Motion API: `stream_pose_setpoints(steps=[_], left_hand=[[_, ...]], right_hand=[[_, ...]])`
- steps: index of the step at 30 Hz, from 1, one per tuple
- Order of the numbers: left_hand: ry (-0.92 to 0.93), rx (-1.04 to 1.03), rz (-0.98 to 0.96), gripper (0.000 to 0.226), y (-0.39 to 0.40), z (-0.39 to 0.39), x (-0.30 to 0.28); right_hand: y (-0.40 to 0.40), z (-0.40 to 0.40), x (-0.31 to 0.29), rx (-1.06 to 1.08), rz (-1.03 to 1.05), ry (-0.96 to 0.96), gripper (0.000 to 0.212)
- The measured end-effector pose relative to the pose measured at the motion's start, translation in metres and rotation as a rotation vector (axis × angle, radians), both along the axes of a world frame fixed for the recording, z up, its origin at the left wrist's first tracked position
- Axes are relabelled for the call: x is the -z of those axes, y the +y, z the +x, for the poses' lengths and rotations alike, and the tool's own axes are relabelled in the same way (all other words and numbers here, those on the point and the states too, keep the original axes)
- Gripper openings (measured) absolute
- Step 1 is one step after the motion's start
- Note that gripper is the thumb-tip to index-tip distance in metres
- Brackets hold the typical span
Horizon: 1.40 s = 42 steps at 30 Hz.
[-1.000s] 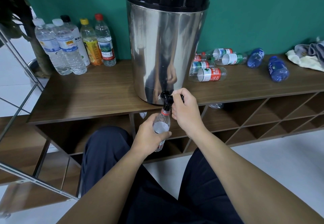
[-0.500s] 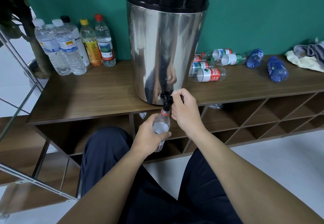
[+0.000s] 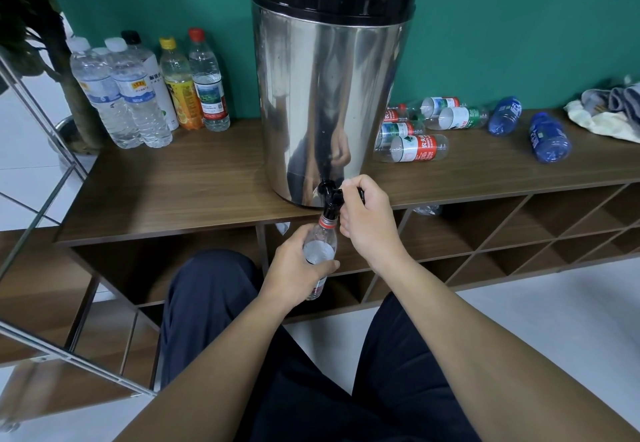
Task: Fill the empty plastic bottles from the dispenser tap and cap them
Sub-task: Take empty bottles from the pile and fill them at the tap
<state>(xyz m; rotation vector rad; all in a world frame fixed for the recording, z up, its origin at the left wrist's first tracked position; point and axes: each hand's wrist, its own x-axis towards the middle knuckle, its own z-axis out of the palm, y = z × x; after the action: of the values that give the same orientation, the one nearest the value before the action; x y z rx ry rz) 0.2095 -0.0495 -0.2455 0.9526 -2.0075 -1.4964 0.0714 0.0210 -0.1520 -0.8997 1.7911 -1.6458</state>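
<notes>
Clear ribbed bottle [image 3: 320, 247], black tap [image 3: 330, 195], seemingly touching

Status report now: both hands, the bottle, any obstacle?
Left hand holds bottle under tap. Right hand grips tap lever. Bottle uncapped, mouth at spout. Nothing in the way.

A teal wall [image 3: 502, 26] fills the upper frame. Below it runs a long wooden shelf unit [image 3: 194, 192] with open cubbyholes [image 3: 491, 223]. White floor [image 3: 554, 303] shows lower right, a mirror [image 3: 31, 178] far left.
</notes>
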Motion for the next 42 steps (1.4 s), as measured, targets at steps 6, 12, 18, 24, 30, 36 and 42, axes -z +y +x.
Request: stream_pose_setpoints(steps=[6, 12, 18, 24, 30, 36, 42], left_hand=[[0.003, 0.001, 0.002, 0.062, 0.0009, 0.0001, -0.0005], [-0.001, -0.004, 0.009, 0.062, 0.0003, 0.0001, 0.0002], [-0.005, -0.003, 0.010, 0.063, 0.0014, 0.0004, 0.0001], [-0.003, -0.005, 0.017, 0.062, 0.0025, 0.0000, -0.0010], [0.013, 0.000, 0.010, 0.064, 0.0008, -0.0004, 0.0011], [0.008, -0.005, 0.005, 0.063, 0.0011, -0.0004, 0.0009], [-0.001, -0.007, 0.005, 0.065, 0.0010, 0.0002, 0.0013]], right_hand=[[0.0001, 0.0004, -0.0005, -0.001, -0.002, -0.001, 0.026], [-0.0006, -0.0003, 0.0007, 0.001, -0.007, 0.000, 0.028], [0.0000, 0.0001, 0.0001, -0.006, -0.008, 0.007, 0.027], [0.0002, -0.0005, 0.0011, -0.006, -0.011, 0.006, 0.026], [-0.0008, -0.0006, 0.0020, -0.004, -0.010, -0.002, 0.026], [-0.0008, -0.0005, 0.0021, -0.004, -0.011, -0.008, 0.026], [-0.0016, 0.0004, 0.0022, 0.000, -0.018, -0.014, 0.027]])
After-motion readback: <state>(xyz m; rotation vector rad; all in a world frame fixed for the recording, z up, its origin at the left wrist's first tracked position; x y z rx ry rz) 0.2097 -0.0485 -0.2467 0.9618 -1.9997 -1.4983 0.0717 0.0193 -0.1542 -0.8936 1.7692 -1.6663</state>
